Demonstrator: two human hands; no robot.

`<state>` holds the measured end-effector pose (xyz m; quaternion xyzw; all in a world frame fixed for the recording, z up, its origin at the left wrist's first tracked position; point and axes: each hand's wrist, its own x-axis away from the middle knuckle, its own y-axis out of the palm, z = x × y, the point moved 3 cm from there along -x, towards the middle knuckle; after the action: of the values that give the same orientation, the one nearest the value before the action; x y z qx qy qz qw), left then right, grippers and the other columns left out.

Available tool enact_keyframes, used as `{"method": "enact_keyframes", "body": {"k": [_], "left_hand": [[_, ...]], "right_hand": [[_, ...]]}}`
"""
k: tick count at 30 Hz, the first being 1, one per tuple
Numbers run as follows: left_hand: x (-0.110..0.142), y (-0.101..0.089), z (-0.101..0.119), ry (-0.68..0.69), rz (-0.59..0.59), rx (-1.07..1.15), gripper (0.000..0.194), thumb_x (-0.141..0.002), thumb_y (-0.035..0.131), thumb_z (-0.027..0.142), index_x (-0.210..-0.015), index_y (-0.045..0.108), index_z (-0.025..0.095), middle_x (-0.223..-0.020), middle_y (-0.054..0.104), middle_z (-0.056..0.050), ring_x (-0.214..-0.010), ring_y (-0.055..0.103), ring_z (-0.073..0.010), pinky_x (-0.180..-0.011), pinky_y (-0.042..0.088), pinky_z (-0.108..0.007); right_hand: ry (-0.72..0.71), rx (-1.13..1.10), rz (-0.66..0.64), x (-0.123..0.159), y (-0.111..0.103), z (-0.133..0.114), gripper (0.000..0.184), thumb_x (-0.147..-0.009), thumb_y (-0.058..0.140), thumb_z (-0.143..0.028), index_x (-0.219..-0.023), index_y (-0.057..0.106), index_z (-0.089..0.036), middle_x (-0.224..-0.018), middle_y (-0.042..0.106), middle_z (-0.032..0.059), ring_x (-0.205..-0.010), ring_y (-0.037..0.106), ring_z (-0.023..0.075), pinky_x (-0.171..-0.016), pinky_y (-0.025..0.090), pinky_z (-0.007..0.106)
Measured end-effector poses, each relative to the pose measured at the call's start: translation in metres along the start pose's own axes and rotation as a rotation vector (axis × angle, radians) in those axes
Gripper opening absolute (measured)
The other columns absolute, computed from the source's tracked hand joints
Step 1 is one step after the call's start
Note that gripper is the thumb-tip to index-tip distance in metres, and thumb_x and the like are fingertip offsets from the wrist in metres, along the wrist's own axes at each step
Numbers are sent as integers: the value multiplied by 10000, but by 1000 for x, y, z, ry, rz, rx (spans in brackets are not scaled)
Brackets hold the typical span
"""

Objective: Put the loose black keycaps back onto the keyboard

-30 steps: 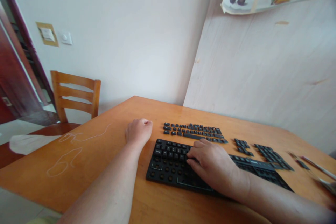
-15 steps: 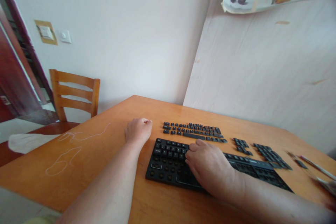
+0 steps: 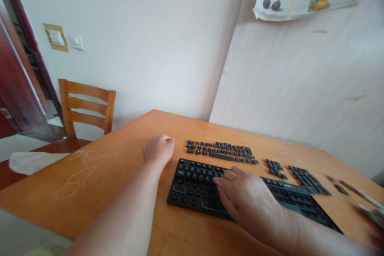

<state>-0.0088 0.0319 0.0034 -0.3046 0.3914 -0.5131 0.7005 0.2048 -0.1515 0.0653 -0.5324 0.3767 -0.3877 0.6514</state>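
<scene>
A black keyboard (image 3: 195,203) lies on the wooden table with its upper left keys in place and bare key sockets in the lower rows. My right hand (image 3: 244,194) rests over its middle, fingertips bunched together at the upper key rows. Whatever is between those fingers is hidden. To the left of the keyboard, my left hand (image 3: 159,151) lies closed in a fist on the tabletop; its inside does not show. Behind the keyboard are rows of loose black keycaps (image 3: 222,155), with a long space bar among them. Smaller groups of keycaps (image 3: 309,179) lie to the right.
Slender tools (image 3: 360,192) lie at the table's right side, partly blurred. A wooden chair (image 3: 87,108) stands beyond the left edge. Pale chalk-like lines (image 3: 75,182) mark the table (image 3: 120,180). A fruit picture (image 3: 300,4) hangs on the wall.
My right hand shifts slightly right and toward me over the keyboard, with its fingers staying bunched. My left fist keeps its place. The view wobbles a little.
</scene>
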Motion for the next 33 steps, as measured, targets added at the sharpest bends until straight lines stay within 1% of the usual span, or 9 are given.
{"method": "enact_keyframes", "body": {"k": [3, 10, 15, 18, 21, 24, 27, 29, 33], "left_hand": [[0, 0, 0, -7, -4, 5, 361, -862, 486, 503, -1022, 763, 333, -1100, 737, -72, -1001, 651, -289, -752, 461, -346], [1, -1, 1, -6, -9, 20, 357, -865, 480, 498, -1012, 762, 335, -1119, 736, -68, -1000, 653, -293, -749, 457, -355], [1, -2, 2, -16, -5, 25, 353, -865, 486, 493, -1009, 763, 330, -1108, 742, -61, -996, 658, -279, -751, 457, -341], [1, -1, 1, -13, -6, 8, 346, -864, 488, 485, -1011, 764, 338, -1094, 745, -60, -992, 660, -280, -741, 460, -338], [0, -1, 0, -4, -8, -12, 353, -866, 478, 485, -1013, 763, 338, -1081, 746, -65, -982, 662, -283, -734, 462, -337], [-1, -1, -1, 12, 7, -14, 367, -868, 465, 503, -1008, 759, 333, -1094, 742, -66, -970, 661, -285, -721, 458, -340], [-1, 0, -2, 21, 5, -7, 374, -865, 469, 525, -1005, 756, 331, -1104, 739, -69, -961, 659, -286, -713, 451, -344], [-2, 1, -2, 19, -2, -5, 377, -865, 470, 531, -1010, 754, 330, -1110, 737, -71, -958, 658, -288, -715, 447, -351], [-3, 3, -5, 28, 10, 3, 388, -865, 462, 550, -1013, 748, 333, -1121, 733, -67, -975, 651, -288, -712, 436, -352]], "right_hand": [[-13, -32, -26, 4, 2, -2, 217, -893, 467, -178, -822, 670, -204, -814, 672, 64, -759, 574, 202, -689, 378, 331], [5, -57, -23, 1, 2, 2, 244, -906, 446, -190, -832, 677, -208, -827, 673, 64, -786, 591, 207, -705, 399, 322], [20, -97, -9, 1, 3, 4, 260, -914, 440, -203, -844, 690, -213, -836, 678, 57, -794, 599, 194, -716, 408, 300], [40, -120, 15, 0, 0, 11, 287, -931, 434, -233, -808, 692, -219, -806, 674, 46, -787, 602, 182, -728, 407, 286], [109, -133, 95, -9, -7, 32, 309, -955, 427, -277, -824, 702, -230, -798, 676, 32, -801, 613, 175, -753, 406, 280], [179, -144, 132, -30, -8, 65, 319, -958, 430, -310, -865, 726, -234, -853, 703, 36, -838, 629, 181, -739, 413, 271], [290, -147, 94, -58, 2, 103, 296, -929, 473, -329, -977, 748, -234, -949, 733, 52, -881, 639, 206, -725, 424, 283], [305, -161, 25, -76, 11, 123, 295, -911, 488, -301, -984, 765, -229, -997, 743, 64, -913, 644, 211, -743, 437, 284], [309, -166, -21, -101, 27, 145, 314, -870, 504, -233, -1019, 780, -238, -1073, 747, 65, -980, 645, 214, -794, 456, 286]]}}
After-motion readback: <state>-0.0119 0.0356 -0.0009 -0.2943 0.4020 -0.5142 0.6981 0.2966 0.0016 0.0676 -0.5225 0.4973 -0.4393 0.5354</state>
